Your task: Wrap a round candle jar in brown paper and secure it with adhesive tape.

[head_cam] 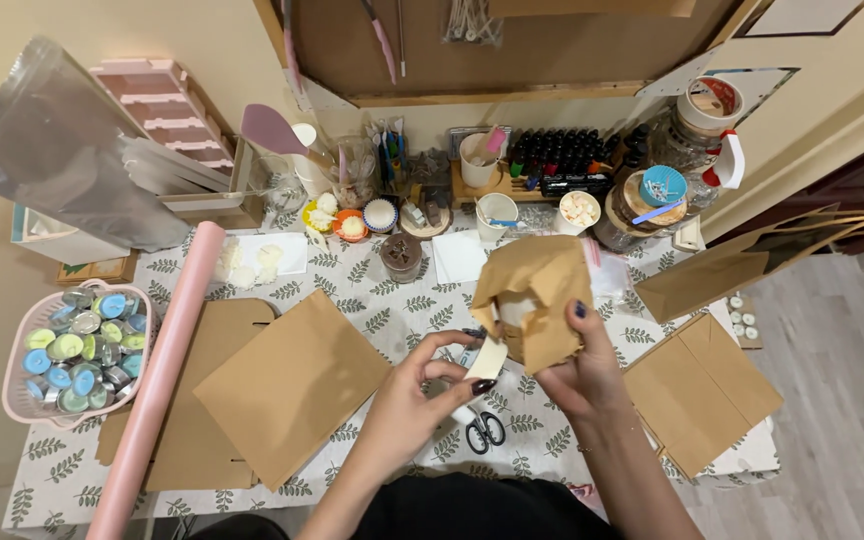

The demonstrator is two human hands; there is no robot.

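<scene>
Head view: my right hand (577, 372) grips the bag (535, 300), left fingers (472, 380) pinch a pale block (489, 358); I'd say a loose pinch could drop it onto the scissors (484, 428).

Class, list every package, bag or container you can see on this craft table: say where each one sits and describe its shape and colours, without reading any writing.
Small brown paper bag: centre, crumpled, held open by the right hand.
Flat brown paper bags: left of centre, rectangular.
Brown handled bag: right edge, lying on its side.
Pink basket: far left, holding round tins with blue, green and silver lids.
Dark bottles: back centre, in rows.
</scene>
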